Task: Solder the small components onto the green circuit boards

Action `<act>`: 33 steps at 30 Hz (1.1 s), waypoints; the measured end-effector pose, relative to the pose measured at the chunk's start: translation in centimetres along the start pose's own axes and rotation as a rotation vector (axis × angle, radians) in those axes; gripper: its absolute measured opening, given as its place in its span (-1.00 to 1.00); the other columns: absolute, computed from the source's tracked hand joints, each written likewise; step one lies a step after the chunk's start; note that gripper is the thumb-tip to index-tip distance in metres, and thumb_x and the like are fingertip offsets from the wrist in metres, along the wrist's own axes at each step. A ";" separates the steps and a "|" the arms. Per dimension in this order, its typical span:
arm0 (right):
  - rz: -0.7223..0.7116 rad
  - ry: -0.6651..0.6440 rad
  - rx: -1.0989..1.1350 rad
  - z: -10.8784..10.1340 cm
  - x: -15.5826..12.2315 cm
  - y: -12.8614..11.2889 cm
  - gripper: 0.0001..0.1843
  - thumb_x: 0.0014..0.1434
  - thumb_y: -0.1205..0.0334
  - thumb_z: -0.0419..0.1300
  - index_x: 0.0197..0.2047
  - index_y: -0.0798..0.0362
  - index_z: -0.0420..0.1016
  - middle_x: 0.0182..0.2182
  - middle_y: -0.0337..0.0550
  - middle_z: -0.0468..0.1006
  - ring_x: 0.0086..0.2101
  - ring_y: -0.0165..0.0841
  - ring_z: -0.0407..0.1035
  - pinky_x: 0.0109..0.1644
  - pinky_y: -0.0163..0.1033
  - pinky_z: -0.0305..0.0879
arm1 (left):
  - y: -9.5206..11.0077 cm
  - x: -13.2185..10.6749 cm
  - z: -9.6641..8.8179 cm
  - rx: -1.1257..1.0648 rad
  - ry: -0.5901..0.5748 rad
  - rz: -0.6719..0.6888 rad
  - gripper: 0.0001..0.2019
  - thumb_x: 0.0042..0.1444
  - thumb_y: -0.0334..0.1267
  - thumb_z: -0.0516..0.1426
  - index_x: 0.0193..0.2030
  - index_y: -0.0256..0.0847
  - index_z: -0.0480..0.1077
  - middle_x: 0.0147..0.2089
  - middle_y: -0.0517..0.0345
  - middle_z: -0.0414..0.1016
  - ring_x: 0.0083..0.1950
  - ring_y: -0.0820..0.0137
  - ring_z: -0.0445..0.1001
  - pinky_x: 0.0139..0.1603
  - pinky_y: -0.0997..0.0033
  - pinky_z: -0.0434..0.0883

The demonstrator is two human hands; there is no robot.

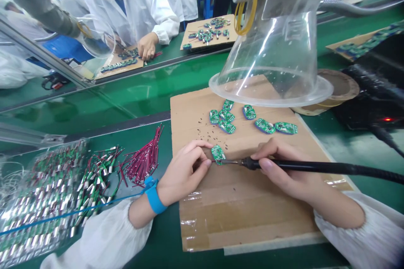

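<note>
White sleeves (107, 235) fill the lower corners, cut off by the frame, and both forearms angle inward over the cardboard (221, 201). The left hand (184, 168), a blue band (154, 201) at its wrist, closes thumb and fingertips on the left edge of a green board (217, 154), which sits between the hands. The right hand (285, 172) grips a black iron (303, 166) like a pen; its tip reaches the board's lower edge, the exact contact hard to make out. The iron's cable leaves the frame at right. A clear hood (268, 59) stands before the cardboard's far right corner, beyond more boards (226, 116). Red wires (143, 159) lie left.
</note>
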State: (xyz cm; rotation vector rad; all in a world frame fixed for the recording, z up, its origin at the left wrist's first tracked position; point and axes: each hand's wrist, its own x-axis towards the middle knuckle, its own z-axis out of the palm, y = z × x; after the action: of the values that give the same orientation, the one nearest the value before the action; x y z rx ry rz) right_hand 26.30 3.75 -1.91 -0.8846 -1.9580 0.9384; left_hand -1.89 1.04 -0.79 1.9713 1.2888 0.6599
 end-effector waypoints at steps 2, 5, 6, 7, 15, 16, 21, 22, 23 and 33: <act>0.001 0.016 0.012 0.0 -0.1 0.1 -0.95 0.37 0.22 0.18 -0.16 -0.05 0.46 -0.42 -0.23 0.52 -0.49 -0.40 0.42 -0.42 -0.26 0.32 | 0.0 0.0 0.0 -0.002 -0.001 0.003 -0.87 0.35 -0.39 0.09 -0.26 -0.16 0.34 0.24 0.06 0.42 0.20 0.26 0.43 0.15 0.16 0.39; 0.003 0.017 0.029 0.0 -0.2 0.2 -0.95 0.38 0.22 0.17 -0.16 -0.05 0.46 -0.42 -0.22 0.52 -0.49 -0.39 0.43 -0.42 -0.26 0.32 | 0.0 0.0 0.0 -0.001 0.001 0.004 -0.86 0.35 -0.39 0.09 -0.27 -0.17 0.33 0.24 0.05 0.42 0.19 0.25 0.43 0.13 0.16 0.40; 0.005 0.009 0.030 0.0 -0.2 0.3 -0.95 0.38 0.21 0.17 -0.16 -0.05 0.46 -0.42 -0.22 0.52 -0.49 -0.38 0.42 -0.43 -0.26 0.32 | 0.0 0.0 0.0 -0.001 0.002 0.002 -0.86 0.35 -0.38 0.10 -0.28 -0.17 0.32 0.23 0.04 0.42 0.18 0.25 0.44 0.12 0.15 0.40; 0.005 0.002 0.027 0.0 -0.2 0.2 -0.95 0.38 0.21 0.18 -0.16 -0.05 0.46 -0.42 -0.21 0.52 -0.49 -0.38 0.42 -0.43 -0.25 0.32 | 0.0 0.0 0.0 -0.001 0.001 0.000 -0.86 0.35 -0.38 0.10 -0.28 -0.16 0.32 0.24 0.04 0.42 0.17 0.24 0.44 0.12 0.15 0.40; 0.001 -0.010 -0.019 0.0 0.1 -0.1 -0.94 0.36 0.20 0.21 -0.20 -0.04 0.48 -0.44 -0.24 0.52 -0.50 -0.39 0.42 -0.41 -0.26 0.32 | -0.1 0.0 0.1 -0.007 0.012 0.004 -0.86 0.36 -0.38 0.09 -0.27 -0.16 0.34 0.23 0.02 0.43 0.19 0.22 0.44 0.14 0.12 0.41; 0.001 -0.009 -0.020 0.1 0.2 -0.1 -0.93 0.36 0.19 0.21 -0.20 -0.04 0.48 -0.44 -0.24 0.52 -0.50 -0.39 0.42 -0.41 -0.26 0.32 | -0.1 0.0 0.1 -0.007 0.015 0.006 -0.86 0.36 -0.38 0.09 -0.27 -0.16 0.34 0.22 0.01 0.43 0.19 0.22 0.44 0.13 0.12 0.41; 0.009 0.002 0.025 0.0 0.0 0.1 -0.91 0.37 0.17 0.19 -0.19 -0.04 0.48 -0.43 -0.24 0.52 -0.51 -0.39 0.41 -0.43 -0.25 0.31 | -0.1 0.0 0.1 0.002 0.008 0.004 -0.87 0.36 -0.38 0.09 -0.27 -0.16 0.33 0.23 0.02 0.42 0.16 0.22 0.46 0.15 0.10 0.41; 0.014 0.014 0.040 0.0 -0.1 0.2 -0.92 0.37 0.17 0.19 -0.18 -0.05 0.48 -0.43 -0.23 0.52 -0.50 -0.39 0.41 -0.43 -0.24 0.31 | -0.1 0.0 0.1 0.003 0.005 0.002 -0.87 0.36 -0.37 0.09 -0.27 -0.16 0.32 0.23 0.02 0.42 0.16 0.23 0.46 0.16 0.09 0.40; 0.019 0.028 0.050 0.0 -0.2 0.3 -0.92 0.38 0.17 0.18 -0.17 -0.06 0.47 -0.42 -0.23 0.52 -0.49 -0.38 0.42 -0.42 -0.24 0.32 | -0.1 0.0 0.1 0.004 0.003 -0.001 -0.87 0.36 -0.37 0.09 -0.27 -0.16 0.32 0.23 0.03 0.42 0.16 0.23 0.46 0.17 0.09 0.40; 0.048 0.059 0.051 0.0 -0.2 0.3 -0.89 0.39 0.14 0.17 -0.18 -0.07 0.47 -0.44 -0.21 0.52 -0.49 -0.34 0.43 -0.42 -0.20 0.34 | -0.1 -0.1 0.2 0.013 0.007 0.002 -0.87 0.36 -0.38 0.09 -0.27 -0.16 0.31 0.23 0.02 0.42 0.16 0.22 0.45 0.17 0.08 0.40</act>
State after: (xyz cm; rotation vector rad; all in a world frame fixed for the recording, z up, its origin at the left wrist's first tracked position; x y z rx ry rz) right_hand 26.42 3.75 -2.21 -0.9233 -1.8622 0.9744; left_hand -1.89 0.92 -0.99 1.9828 1.2983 0.6615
